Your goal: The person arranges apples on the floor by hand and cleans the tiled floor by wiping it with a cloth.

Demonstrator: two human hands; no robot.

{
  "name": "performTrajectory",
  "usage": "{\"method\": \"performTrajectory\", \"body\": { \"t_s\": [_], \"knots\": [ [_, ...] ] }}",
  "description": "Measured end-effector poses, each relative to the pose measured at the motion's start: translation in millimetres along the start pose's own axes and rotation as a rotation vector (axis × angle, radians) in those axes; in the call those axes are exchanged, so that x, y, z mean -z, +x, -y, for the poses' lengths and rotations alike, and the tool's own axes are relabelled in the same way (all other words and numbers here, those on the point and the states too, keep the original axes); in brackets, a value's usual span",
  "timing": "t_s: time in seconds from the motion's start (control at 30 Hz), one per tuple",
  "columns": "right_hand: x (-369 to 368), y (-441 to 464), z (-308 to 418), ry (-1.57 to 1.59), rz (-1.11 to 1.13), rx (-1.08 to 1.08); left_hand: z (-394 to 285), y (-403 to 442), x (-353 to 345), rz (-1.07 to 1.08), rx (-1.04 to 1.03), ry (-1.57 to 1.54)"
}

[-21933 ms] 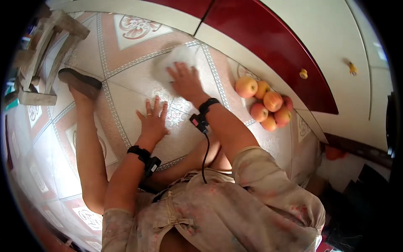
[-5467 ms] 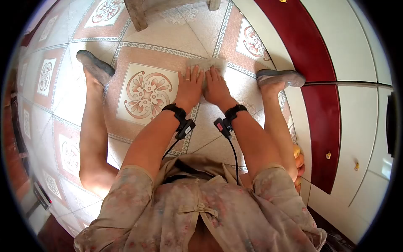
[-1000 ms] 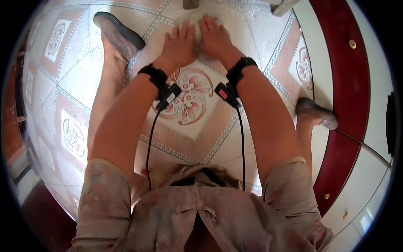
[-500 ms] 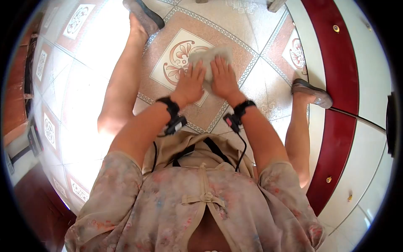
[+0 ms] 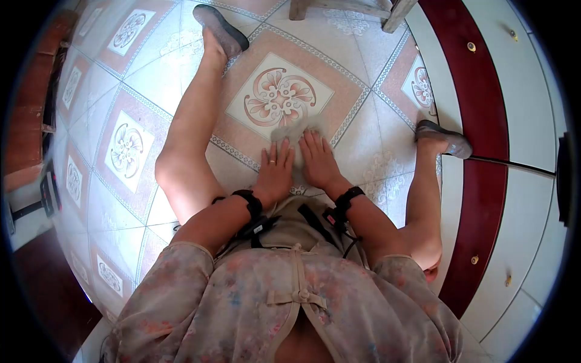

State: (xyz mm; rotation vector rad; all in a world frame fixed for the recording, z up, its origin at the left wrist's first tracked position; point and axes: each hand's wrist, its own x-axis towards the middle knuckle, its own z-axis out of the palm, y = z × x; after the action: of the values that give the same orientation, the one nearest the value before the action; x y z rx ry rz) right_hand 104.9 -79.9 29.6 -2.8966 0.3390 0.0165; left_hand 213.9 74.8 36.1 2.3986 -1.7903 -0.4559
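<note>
A light grey-beige cloth (image 5: 288, 128) was laid on a patterned tile floor (image 5: 378, 130), in the middle of the scene, between the spread legs of a seated person seen from above. The cloth was touched by both hands: its left part was covered by the fingers of the left hand (image 5: 277, 173), its right part by those of the right hand (image 5: 319, 164). Neither grip was clenched; both palms were turned down, with fingers stretched toward the far side. A ring (image 5: 273, 161) was worn on the left hand, and both wrists were circled by black bands. By the far edge of the cloth, the near corner of a white tile panel with a red-brown scroll motif (image 5: 279, 97) was overlapped. The left shoe (image 5: 221, 31) was planted at the far left of that panel, and the right shoe (image 5: 443, 139) was set against a white and dark red cabinet (image 5: 481, 100) on the right. Wooden furniture legs (image 5: 397, 16) were seen at the far edge. Beside the right knee, a reddish thing (image 5: 431, 274) was mostly hidden.
</note>
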Motion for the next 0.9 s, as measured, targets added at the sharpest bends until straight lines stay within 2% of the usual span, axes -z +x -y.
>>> {"method": "performTrajectory", "body": {
  "t_s": [0.13, 0.3, 0.43, 0.63, 0.9],
  "knots": [
    [2.6, 55.7, -29.3, -0.075, -0.001, -0.049, 27.9, 56.0, 6.4, -0.093, -0.011, -0.012],
    [10.7, 131.9, -81.2, -0.109, 0.045, -0.173, 61.1, 158.2, 32.8, -0.001, 0.009, 0.043],
    [16.0, 158.2, -106.1, -0.077, 0.026, -0.230, 68.4, 202.6, 44.8, 0.016, 0.005, 0.063],
    [14.0, 131.0, -93.2, -0.087, 0.001, -0.218, 53.3, 176.3, 49.6, 0.096, 0.019, 0.028],
    [14.5, -18.0, -26.7, 0.000, 0.110, -0.119, -10.7, 39.1, 13.3, 0.205, -0.131, 0.135]
  ]
}}
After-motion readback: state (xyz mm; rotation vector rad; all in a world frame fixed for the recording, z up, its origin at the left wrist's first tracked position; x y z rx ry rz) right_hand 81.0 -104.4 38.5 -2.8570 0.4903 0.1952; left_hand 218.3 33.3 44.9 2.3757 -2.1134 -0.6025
